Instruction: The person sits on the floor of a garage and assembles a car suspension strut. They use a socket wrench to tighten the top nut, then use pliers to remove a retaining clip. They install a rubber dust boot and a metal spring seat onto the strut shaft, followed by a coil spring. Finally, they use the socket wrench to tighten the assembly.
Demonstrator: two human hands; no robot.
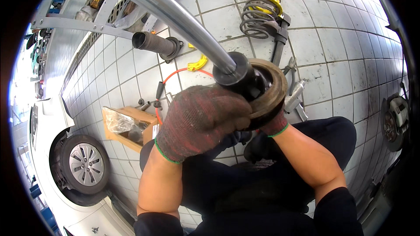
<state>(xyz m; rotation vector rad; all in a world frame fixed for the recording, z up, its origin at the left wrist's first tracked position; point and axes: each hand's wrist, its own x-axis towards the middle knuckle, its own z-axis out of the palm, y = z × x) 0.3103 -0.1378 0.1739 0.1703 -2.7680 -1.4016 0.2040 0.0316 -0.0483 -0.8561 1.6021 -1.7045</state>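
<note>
Between my hands is a strut (226,75) with a long bright metal rod (170,17) slanting up to the far left. Around its black body sits a worn, brownish ring-shaped spring seat (280,78). My left hand (203,120), in a dark red and grey knit glove, is closed with its fingers against the near left side of the strut below the rod. Gloved too, my right hand (275,124) supports the seat from the near right; its fingers are mostly hidden behind the seat.
Beyond the strut, a coil spring (258,17) lies by another dark strut (280,39). A ribbed dust boot (155,46), orange hose (173,75), pliers (291,65) and silver tool (296,94) are on the tiles. A cardboard box (120,139) and white car (85,212) are left; a brake disc (389,124) is right.
</note>
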